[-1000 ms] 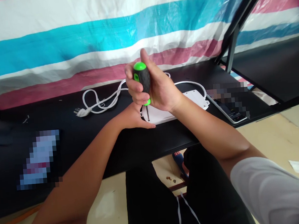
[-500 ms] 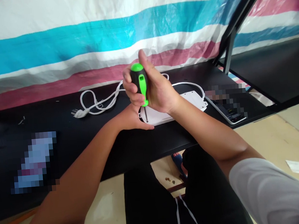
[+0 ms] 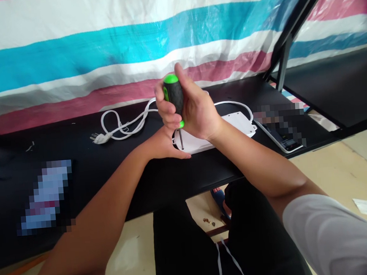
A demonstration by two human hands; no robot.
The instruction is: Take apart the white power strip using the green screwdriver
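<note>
My right hand is wrapped round the black and green handle of a screwdriver, which stands upright. Its thin metal shaft points down to a hole near the left end of a white power strip. The power strip lies flat on the black table, small dark screw holes along its face. Around its left end my left hand is closed, thumb along the near edge, the other fingers partly hidden. A white cord runs from the strip behind my hands to a plug on the left.
A phone lies right of the strip on the black table. At the left is a blurred-out bluish item. A striped plastic sheet hangs behind, and a dark metal frame rises at the right.
My right hand has turned the screwdriver: the handle's green stripe faced me before and now shows at its left side. My left hand stays on the power strip.
</note>
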